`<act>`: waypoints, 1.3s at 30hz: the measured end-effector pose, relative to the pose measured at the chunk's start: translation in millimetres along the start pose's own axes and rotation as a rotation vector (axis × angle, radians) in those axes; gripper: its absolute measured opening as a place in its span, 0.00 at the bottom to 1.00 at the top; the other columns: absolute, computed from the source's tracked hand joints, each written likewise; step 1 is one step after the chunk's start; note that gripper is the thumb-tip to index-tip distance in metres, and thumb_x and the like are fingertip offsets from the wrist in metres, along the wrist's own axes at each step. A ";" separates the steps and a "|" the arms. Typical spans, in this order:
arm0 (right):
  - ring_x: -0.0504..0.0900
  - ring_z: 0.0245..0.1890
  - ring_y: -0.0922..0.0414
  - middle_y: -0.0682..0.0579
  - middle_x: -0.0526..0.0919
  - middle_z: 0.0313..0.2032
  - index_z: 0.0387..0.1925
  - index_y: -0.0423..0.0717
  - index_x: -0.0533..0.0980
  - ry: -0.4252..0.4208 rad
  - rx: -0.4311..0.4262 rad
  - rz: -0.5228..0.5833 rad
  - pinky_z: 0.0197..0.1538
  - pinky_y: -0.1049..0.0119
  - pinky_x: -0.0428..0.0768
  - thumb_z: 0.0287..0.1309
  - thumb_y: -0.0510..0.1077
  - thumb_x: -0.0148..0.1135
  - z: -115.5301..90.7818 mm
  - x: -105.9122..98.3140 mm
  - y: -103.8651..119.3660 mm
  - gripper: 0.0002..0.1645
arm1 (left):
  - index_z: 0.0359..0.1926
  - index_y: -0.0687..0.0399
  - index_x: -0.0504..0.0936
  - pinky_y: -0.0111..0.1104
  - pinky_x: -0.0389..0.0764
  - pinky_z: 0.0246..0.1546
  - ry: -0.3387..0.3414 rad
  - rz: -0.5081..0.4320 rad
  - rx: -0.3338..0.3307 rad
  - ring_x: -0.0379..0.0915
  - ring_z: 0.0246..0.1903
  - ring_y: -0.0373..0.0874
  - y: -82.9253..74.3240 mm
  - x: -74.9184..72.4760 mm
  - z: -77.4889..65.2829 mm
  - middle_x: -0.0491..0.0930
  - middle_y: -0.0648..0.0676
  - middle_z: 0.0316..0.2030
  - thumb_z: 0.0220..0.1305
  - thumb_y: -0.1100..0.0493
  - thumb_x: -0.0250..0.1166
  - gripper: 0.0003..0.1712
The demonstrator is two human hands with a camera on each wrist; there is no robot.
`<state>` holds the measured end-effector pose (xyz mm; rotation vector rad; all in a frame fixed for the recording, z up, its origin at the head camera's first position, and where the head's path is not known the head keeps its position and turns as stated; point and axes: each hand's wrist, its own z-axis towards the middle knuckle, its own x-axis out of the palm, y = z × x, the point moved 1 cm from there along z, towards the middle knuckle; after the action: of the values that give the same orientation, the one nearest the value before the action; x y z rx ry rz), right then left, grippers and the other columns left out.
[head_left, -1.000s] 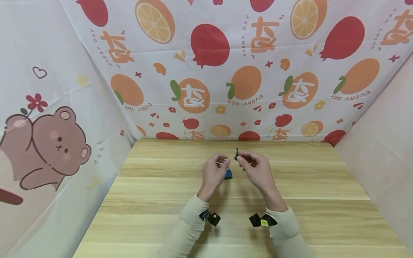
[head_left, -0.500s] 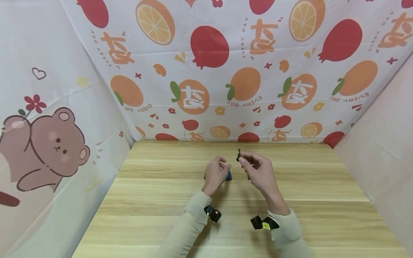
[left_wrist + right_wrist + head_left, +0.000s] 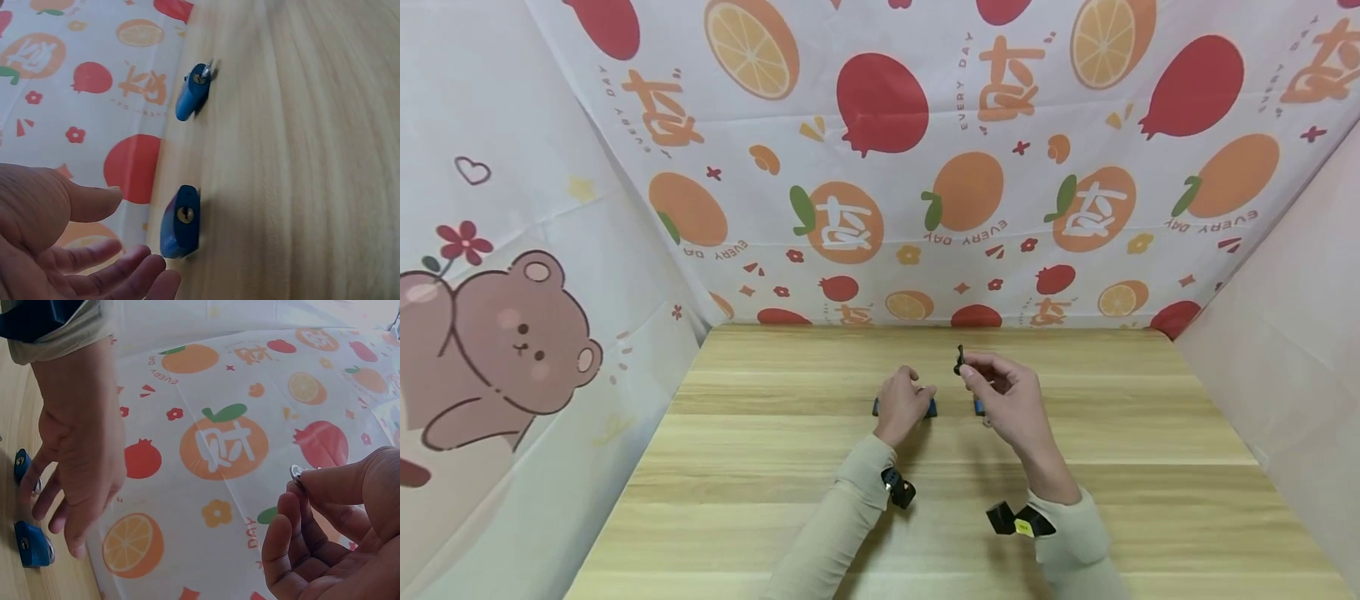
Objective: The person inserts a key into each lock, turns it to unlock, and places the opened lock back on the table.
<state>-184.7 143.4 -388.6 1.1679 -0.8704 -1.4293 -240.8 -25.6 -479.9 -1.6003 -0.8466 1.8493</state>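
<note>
My right hand [image 3: 1006, 392] pinches a small dark key [image 3: 959, 362] between thumb and fingertips, raised over the far part of the table; in the right wrist view mostly its round metal end [image 3: 297, 473] shows. My left hand [image 3: 904, 403] hovers over blue padlocks with its fingers loose and nothing in them. One padlock [image 3: 932, 409] lies by its fingers, its bare keyhole facing the left wrist camera. Another padlock [image 3: 876, 407] peeks out left of the hand, mostly hidden. A further padlock [image 3: 193, 94], partly behind my right hand in the head view, has a key [image 3: 207, 69] in its keyhole.
The wooden table [image 3: 775, 467] ends at a fruit-print cloth [image 3: 880, 208] hanging behind it. A bear-print cloth [image 3: 520, 333] hangs on the left and a pale cloth [image 3: 1292, 333] on the right. Both wrists carry black cameras.
My left hand has moved slightly right and lower, showing a padlock on its left. The right hand has drifted a little right with the key, and the padlock beside it has come into view.
</note>
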 end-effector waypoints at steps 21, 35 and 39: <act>0.82 0.36 0.62 0.45 0.87 0.43 0.49 0.42 0.84 -0.019 -0.003 -0.003 0.39 0.71 0.81 0.68 0.46 0.65 -3.6 -7.6 3.1 0.14 | 0.16 0.52 0.69 0.39 0.69 0.18 0.024 0.175 -0.102 0.74 0.19 0.50 7.8 14.4 1.0 0.69 0.50 0.14 0.60 0.51 0.75 0.26; 0.82 0.36 0.62 0.47 0.87 0.41 0.49 0.41 0.84 -0.019 -0.005 -0.013 0.38 0.71 0.80 0.68 0.46 0.65 -5.1 -9.7 0.0 0.14 | 0.21 0.56 0.82 0.40 0.74 0.21 0.051 0.206 -0.156 0.74 0.21 0.47 3.5 19.2 -4.0 0.79 0.54 0.21 0.66 0.52 0.70 0.19; 0.82 0.37 0.62 0.46 0.87 0.42 0.50 0.42 0.84 -0.021 -0.008 -0.017 0.39 0.71 0.81 0.68 0.46 0.65 -6.3 -10.6 -0.3 0.15 | 0.29 0.61 0.84 0.40 0.75 0.21 0.051 0.241 -0.167 0.76 0.24 0.49 3.1 21.7 -2.9 0.81 0.56 0.25 0.67 0.52 0.69 0.16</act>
<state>-178.9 154.3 -388.4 1.1587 -0.8700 -1.4596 -241.0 -11.0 -496.5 -1.9171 -0.8352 1.9329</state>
